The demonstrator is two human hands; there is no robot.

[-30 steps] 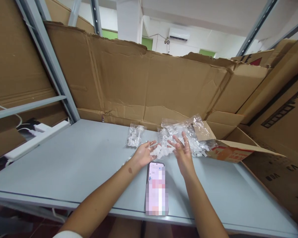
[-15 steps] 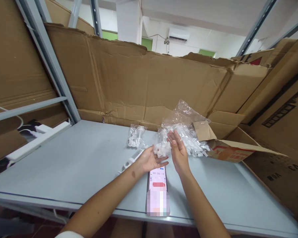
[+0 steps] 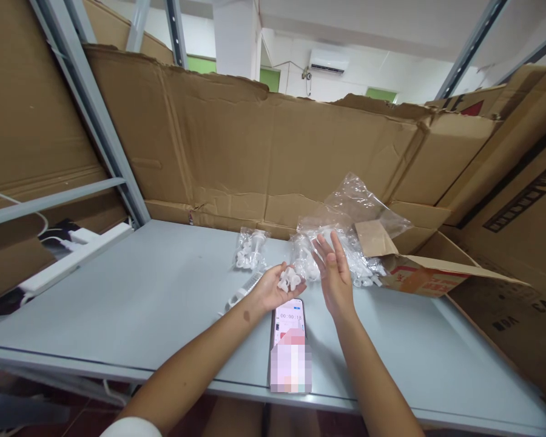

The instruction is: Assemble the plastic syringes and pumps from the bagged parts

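Left hand (image 3: 273, 288) cups few white parts (image 3: 289, 280), right hand (image 3: 334, 276) spread open beside bag (image 3: 341, 243) near tabletop (image 3: 164, 303) rear edge; most parts remain bagged.

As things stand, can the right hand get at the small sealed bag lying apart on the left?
Probably yes, with a reach across. The right hand is open and empty, but the left hand, cupping small white parts, sits between it and the small bag.
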